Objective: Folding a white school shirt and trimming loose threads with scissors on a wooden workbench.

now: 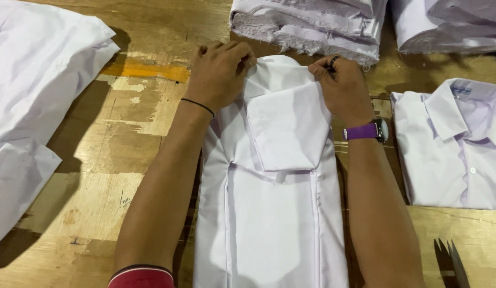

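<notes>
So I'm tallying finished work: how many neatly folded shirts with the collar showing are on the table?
1: the folded shirt at the right edge. The shirt under the left hand and right hand lies back-up, collar hidden. The stacks at the top may hold more.

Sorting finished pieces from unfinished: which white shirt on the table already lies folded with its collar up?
The folded shirt right of the right hand, collar and buttons showing; the shirt under both hands lies face down.
</notes>
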